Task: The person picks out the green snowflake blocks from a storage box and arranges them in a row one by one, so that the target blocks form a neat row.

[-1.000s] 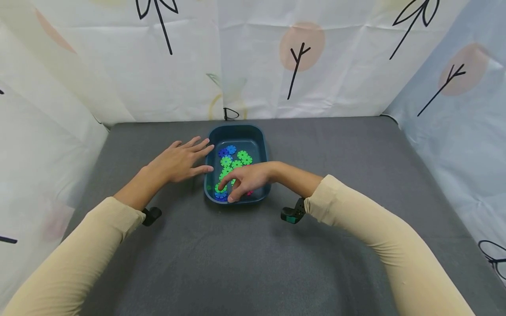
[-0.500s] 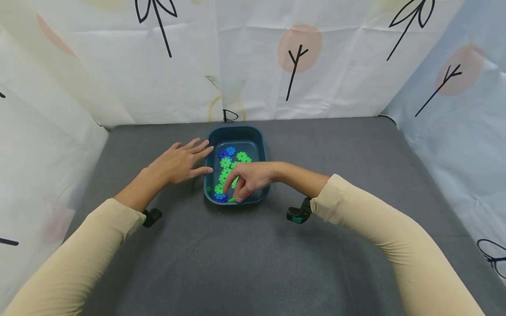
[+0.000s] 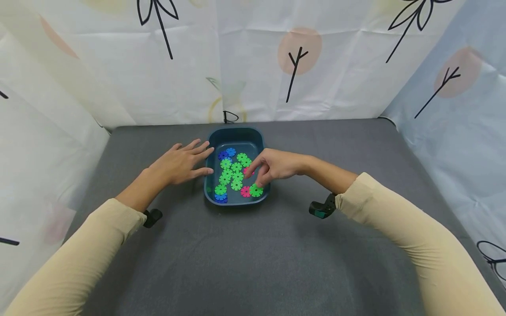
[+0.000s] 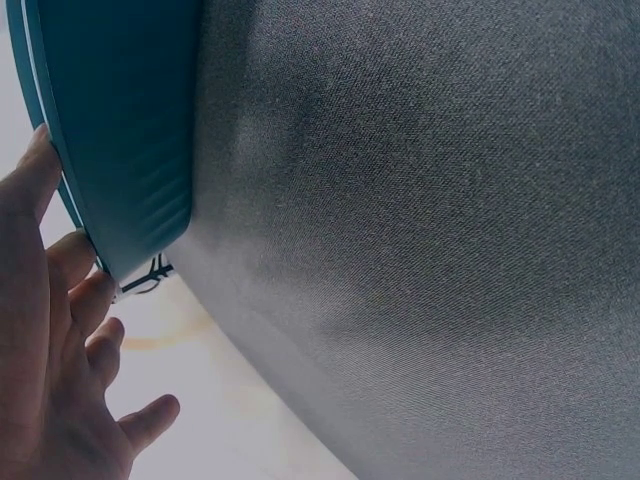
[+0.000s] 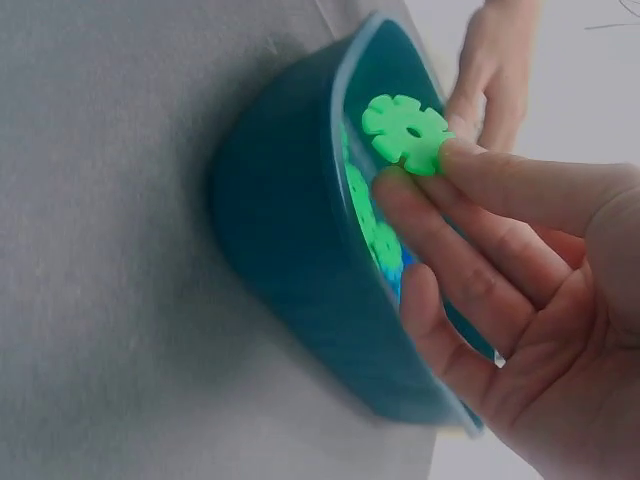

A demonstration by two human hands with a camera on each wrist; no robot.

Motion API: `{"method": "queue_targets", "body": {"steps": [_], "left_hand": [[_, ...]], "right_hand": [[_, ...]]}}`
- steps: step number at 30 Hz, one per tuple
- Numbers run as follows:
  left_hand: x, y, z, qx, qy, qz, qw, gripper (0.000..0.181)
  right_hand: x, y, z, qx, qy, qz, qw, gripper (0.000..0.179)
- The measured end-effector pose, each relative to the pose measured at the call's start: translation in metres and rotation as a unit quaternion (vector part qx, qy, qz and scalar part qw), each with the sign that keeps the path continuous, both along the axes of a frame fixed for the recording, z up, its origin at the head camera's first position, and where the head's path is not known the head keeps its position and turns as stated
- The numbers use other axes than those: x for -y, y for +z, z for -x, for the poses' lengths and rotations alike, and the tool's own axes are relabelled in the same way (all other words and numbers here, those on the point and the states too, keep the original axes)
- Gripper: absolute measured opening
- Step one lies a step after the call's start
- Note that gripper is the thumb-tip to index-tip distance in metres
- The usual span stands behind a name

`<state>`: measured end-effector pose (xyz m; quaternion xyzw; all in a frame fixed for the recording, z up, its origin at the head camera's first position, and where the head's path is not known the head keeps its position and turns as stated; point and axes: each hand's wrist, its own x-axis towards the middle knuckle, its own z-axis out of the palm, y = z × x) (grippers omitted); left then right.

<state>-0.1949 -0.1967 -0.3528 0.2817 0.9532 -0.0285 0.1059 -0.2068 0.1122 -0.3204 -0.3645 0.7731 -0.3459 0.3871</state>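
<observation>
A dark teal plastic basin (image 3: 253, 137) holds flower-shaped, notched plastic discs: green discs (image 3: 226, 175) in the middle, blue discs (image 3: 221, 198) at two spots on the left, and pink discs (image 3: 245, 192) toward the right. Over the basin's near right corner, my right hand (image 3: 278, 164) pinches one green disc (image 5: 408, 133) between thumb and fingers, its flat face showing in the right wrist view. Spread fingers of my left hand (image 3: 179, 162) touch the basin's left rim; the left wrist view shows those fingertips (image 4: 72, 255) along the rim.
The basin stands on a grey cloth-covered table (image 3: 253, 259), near its far edge. White printed curtains (image 3: 253, 57) rise behind and at both sides. A dark wrist device (image 3: 322, 208) hangs under the right sleeve cuff, and another (image 3: 152, 217) under the left.
My right hand, over the basin's near left part a second ago, took hold of a green disc and has carried it to the right side. The left hand has stayed at the rim.
</observation>
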Motion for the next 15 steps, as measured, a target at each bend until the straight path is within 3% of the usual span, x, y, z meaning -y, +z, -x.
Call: {"method": "queue_targets", "body": {"steps": [7,15], "left_hand": [[0.0,0.0,0.001,-0.002,0.003,0.002,1.0,0.076],[0.0,-0.001,0.0,0.0,0.0,-0.001,1.0,0.076]], "right_hand": [[-0.027,-0.002,0.013,-0.026,-0.081,0.021,0.9962,0.037],[-0.05,-0.024,0.03,-0.029,-0.179,0.051,0.9821,0.04]]}}
